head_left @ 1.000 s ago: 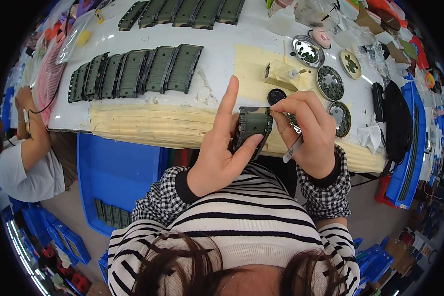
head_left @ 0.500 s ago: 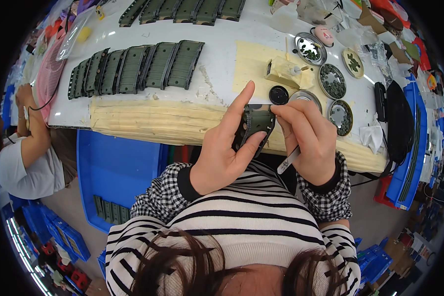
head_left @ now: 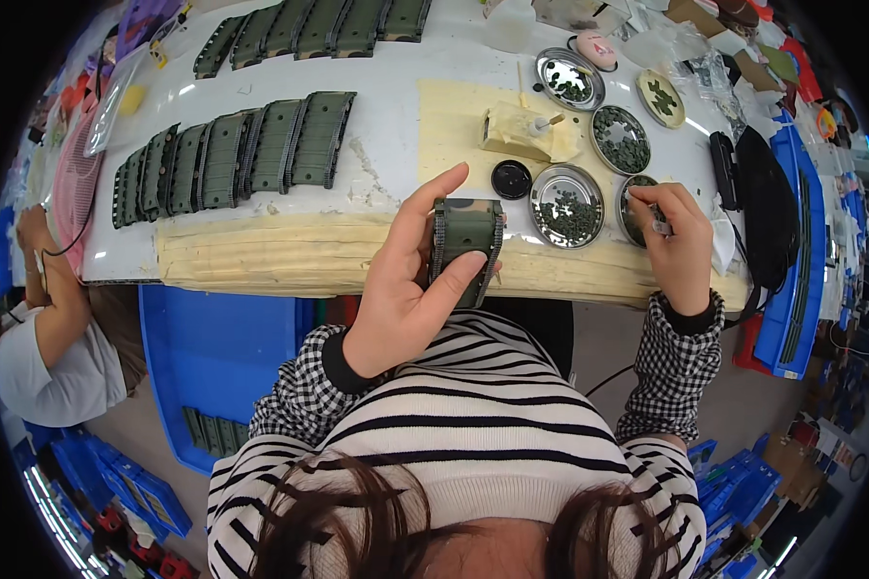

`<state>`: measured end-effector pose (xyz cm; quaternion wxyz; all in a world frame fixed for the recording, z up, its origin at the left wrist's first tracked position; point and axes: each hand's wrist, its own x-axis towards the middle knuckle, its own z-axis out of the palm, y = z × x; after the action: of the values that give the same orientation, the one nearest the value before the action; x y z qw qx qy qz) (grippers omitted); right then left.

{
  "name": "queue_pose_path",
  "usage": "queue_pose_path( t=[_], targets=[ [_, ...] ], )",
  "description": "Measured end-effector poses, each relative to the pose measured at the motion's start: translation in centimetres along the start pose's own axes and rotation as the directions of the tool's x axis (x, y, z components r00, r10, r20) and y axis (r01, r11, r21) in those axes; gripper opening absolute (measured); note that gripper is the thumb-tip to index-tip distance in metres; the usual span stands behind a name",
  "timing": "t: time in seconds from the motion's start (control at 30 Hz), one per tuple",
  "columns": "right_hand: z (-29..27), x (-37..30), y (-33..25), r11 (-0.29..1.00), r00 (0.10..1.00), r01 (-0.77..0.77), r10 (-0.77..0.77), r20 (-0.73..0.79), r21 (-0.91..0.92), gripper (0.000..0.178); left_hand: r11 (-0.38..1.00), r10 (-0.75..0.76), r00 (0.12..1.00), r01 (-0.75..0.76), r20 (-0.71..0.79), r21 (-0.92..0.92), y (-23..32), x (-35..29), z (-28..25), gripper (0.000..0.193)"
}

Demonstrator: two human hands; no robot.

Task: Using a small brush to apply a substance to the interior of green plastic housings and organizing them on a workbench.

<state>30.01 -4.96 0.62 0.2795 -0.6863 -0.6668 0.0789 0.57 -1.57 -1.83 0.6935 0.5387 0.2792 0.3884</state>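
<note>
My left hand (head_left: 388, 299) holds a curved green camouflage-patterned panel (head_left: 468, 230) with ridged side edges, tilted up at the table's front edge. Its thumb presses on the face of the piece, and the index finger stretches up beside it. My right hand (head_left: 681, 253) is closed in a pinch over a round metal dish (head_left: 626, 228) of small dark green parts. A flat silver tool end, apparently tweezers (head_left: 661, 228), shows under its fingers; whether the tips grip a part is hidden. Left of that hand is another metal dish (head_left: 535, 224) with small green parts.
Rows of similar green panels (head_left: 272, 145) lie at the left and far left. More dishes (head_left: 620, 138), a black round lid (head_left: 511, 179) and a tape-wrapped block (head_left: 517, 130) stand behind. A blue bin (head_left: 227, 338) is below left; another person's arm (head_left: 63, 309) is farther left.
My right hand has left the panel and moved right to the dish. My left hand and the panel have shifted slightly left in view, uncovering the nearer metal dish.
</note>
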Motion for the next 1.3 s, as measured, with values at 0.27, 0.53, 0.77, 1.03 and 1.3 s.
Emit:
queue_pose_path(
  t=[0.27,0.53,0.77,1.03,1.3],
  targets=[
    [-0.5,1.2,2.0,0.999,0.978,0.015,-0.02,0.207,0.029,0.009,0.994,0.113,0.993,-0.113,-0.021,0.007,-0.2,-0.2,0.1,0.07],
    [-0.9,0.6,1.9,1.0,0.991,0.0,-0.001,0.134,0.011,0.012,0.977,0.119,0.99,-0.13,0.074,0.17,-0.4,-0.4,-0.6,0.037],
    [0.8,-0.4,-7.4,0.914,0.976,0.208,-0.215,-0.02,0.348,0.02,0.997,-0.033,0.999,0.031,0.034,0.066,-0.2,0.1,0.4,0.019],
    [3.4,-0.1,-11.1,0.862,0.884,0.457,-0.467,-0.006,0.22,0.03,0.997,0.018,1.0,-0.017,-0.018,0.07,-0.8,0.5,-0.2,0.018],
    [4.5,0.4,-11.4,0.873,0.928,0.367,-0.366,-0.064,0.322,0.025,0.987,-0.089,0.995,0.084,-0.034,-0.136,-0.2,0.2,0.1,0.02]
  ],
)
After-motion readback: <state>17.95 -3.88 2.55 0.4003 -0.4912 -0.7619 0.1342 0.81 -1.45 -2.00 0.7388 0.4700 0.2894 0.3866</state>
